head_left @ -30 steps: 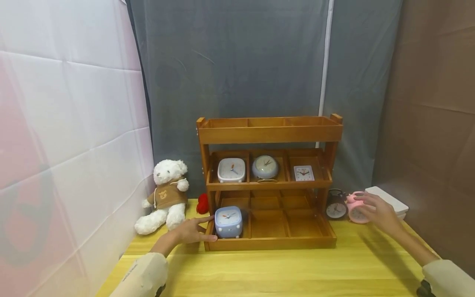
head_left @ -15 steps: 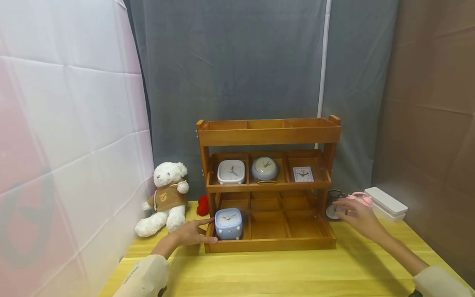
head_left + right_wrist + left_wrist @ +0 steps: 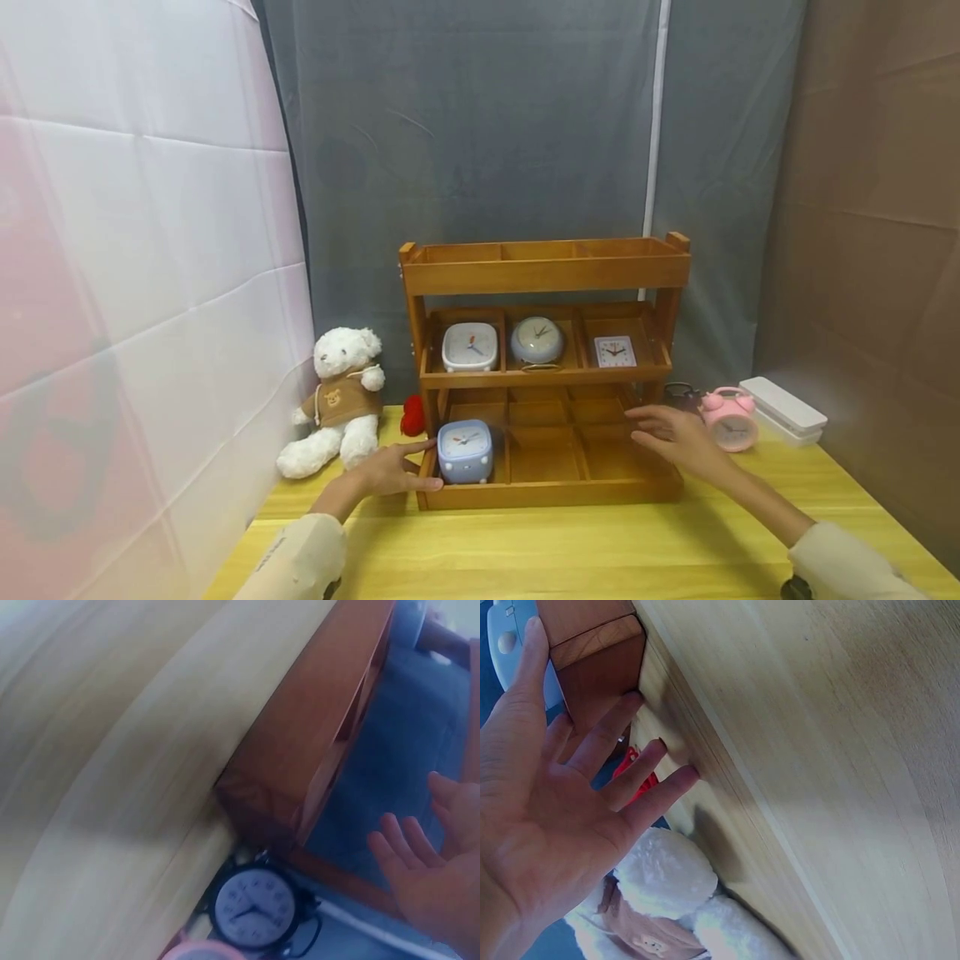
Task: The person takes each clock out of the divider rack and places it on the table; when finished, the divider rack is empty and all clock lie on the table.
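Note:
My left hand [image 3: 386,471] touches the left front corner of a wooden tiered shelf [image 3: 547,495]. Its fingers are spread and fairly straight; the thumb lies by the front rim in the left wrist view. Just inside that corner, a blue alarm clock [image 3: 465,471] sits in the bottom tier's left compartment. My right hand [image 3: 678,442] hovers at the bottom tier's right end, holding nothing, fingers loosely bent. Behind it, a black twin-bell alarm clock [image 3: 255,909] is partly hidden in the head view. A pink alarm clock [image 3: 729,419] stands right of that.
The middle tier holds a white clock [image 3: 469,347], a round grey-blue clock [image 3: 536,340] and a small square clock [image 3: 615,352]. A white teddy bear [image 3: 347,398] and a red object [image 3: 412,416] are at left. A white box [image 3: 783,408] lies at right.
My right hand has moved left from in front of the pink clock, past the black one, to the shelf's right end. The left hand stays at the shelf corner.

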`<state>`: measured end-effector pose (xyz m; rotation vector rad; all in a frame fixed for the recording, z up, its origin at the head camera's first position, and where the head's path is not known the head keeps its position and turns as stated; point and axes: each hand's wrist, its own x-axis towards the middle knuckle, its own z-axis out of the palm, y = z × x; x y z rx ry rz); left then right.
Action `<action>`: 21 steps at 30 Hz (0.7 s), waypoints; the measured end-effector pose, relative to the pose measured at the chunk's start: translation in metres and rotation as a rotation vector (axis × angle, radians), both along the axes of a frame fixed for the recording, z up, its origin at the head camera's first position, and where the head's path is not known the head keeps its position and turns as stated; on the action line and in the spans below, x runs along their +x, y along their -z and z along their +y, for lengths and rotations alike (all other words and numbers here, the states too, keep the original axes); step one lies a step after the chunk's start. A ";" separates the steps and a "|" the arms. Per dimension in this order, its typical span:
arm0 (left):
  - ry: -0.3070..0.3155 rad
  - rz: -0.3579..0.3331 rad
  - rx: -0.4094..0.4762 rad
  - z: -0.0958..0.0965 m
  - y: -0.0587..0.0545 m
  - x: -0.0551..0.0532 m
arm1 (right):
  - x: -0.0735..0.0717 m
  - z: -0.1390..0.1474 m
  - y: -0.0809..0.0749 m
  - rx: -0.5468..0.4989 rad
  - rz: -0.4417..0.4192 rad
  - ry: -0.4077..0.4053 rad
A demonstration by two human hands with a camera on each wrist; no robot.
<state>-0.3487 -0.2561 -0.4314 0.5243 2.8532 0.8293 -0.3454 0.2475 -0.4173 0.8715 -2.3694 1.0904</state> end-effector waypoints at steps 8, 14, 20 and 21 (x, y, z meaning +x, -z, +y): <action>0.001 0.002 -0.011 0.001 -0.003 0.000 | -0.011 -0.028 0.002 -0.026 -0.102 -0.041; -0.006 0.001 -0.023 0.003 -0.004 0.001 | -0.016 -0.049 0.004 -0.033 -0.084 -0.054; -0.014 0.001 -0.032 0.000 -0.001 0.000 | -0.022 -0.075 0.003 -0.021 -0.123 -0.077; -0.016 0.003 -0.036 -0.001 0.000 -0.001 | -0.024 -0.080 0.003 -0.016 -0.130 -0.083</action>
